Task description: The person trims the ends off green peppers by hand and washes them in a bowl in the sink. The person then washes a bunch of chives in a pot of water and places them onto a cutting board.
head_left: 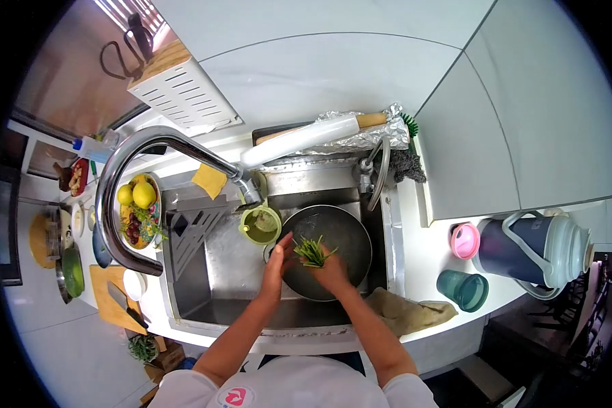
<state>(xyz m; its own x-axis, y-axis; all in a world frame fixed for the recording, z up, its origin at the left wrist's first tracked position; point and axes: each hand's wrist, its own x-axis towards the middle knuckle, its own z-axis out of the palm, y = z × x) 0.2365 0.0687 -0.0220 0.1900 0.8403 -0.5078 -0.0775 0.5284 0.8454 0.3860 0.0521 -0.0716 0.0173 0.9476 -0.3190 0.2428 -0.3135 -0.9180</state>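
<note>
A small bunch of thin green vegetable stalks [311, 251] is held in my right hand [332, 273], over a dark round pan [343, 230] that sits in the steel sink. The stalk ends stick out past my closed fingers. My left hand [276, 266] is at the pan's left rim, its fingers stretched out toward the stalks and holding nothing. Just beyond it, a light green strainer cup [268, 235] stands in the sink. The pan holds what looks like water.
A chrome faucet [105, 183] arches over the sink [217, 272]. At left are a fruit bowl [158, 221] and a cutting board [105, 299] with a knife [119, 297]. On the right are a cloth [404, 314], a teal cup [464, 289] and a thermos [513, 250]. A rolling pin [370, 120] lies behind.
</note>
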